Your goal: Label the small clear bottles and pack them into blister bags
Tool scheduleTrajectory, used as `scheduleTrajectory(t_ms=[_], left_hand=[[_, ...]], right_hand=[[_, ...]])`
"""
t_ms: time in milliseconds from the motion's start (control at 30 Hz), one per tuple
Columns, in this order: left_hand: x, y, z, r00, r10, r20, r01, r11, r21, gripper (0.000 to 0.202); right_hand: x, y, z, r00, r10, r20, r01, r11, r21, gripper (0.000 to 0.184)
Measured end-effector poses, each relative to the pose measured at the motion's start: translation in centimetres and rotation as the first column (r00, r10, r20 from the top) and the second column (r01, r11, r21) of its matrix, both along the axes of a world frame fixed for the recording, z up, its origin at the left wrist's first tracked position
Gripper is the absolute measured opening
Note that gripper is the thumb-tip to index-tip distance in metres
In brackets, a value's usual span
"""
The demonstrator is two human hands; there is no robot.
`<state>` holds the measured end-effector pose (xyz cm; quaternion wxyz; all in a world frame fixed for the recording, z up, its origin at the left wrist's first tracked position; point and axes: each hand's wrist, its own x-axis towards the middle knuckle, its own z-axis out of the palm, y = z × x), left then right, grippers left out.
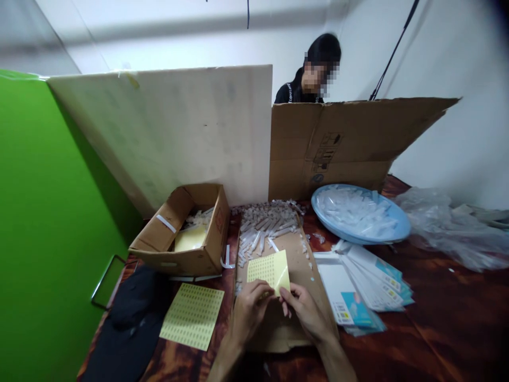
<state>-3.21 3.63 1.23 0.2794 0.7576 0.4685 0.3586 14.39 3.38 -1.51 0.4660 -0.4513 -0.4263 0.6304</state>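
Both hands are at a yellow sticker sheet, raised over a flat piece of cardboard. My left hand is closed at the sheet's lower left edge. At the lower right corner, my right hand pinches the sheet between thumb and fingers. Small dark printed labels cover the left part of the sheet; its right part looks bare. Just beyond it, many small clear plastic tubes lie heaped on the cardboard. A second sticker sheet rests flat on the table to the left.
An open cardboard box stands left, near a black cap. To the right are a blue basin of clear plastic pieces, fanned printed packets and clear plastic bags. Behind a cardboard partition is another person.
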Motion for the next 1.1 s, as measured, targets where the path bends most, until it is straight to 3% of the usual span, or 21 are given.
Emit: scheduleTrajectory(t_ms=[333, 733, 1100], left_hand=[[0.3, -0.2, 0.2, 0.999, 0.018, 0.042, -0.019, 1.0, 0.009, 0.007], [0.3, -0.4, 0.3, 0.999, 0.014, 0.039, -0.014, 1.0, 0.007, 0.009], [-0.5, 0.0, -0.9, 0.989, -0.077, -0.126, 0.088, 0.993, 0.083, 0.01]], right_hand=[[-0.1, 0.6, -1.1, 0.996, 0.018, 0.09, -0.021, 0.999, 0.042, 0.055], [0.0, 0.3, -0.9, 0.986, 0.02, 0.163, -0.03, 0.998, 0.061, 0.053], [0.0, 0.0, -1.5, 0.981, 0.04, 0.19, -0.049, 0.998, 0.047, 0.053]])
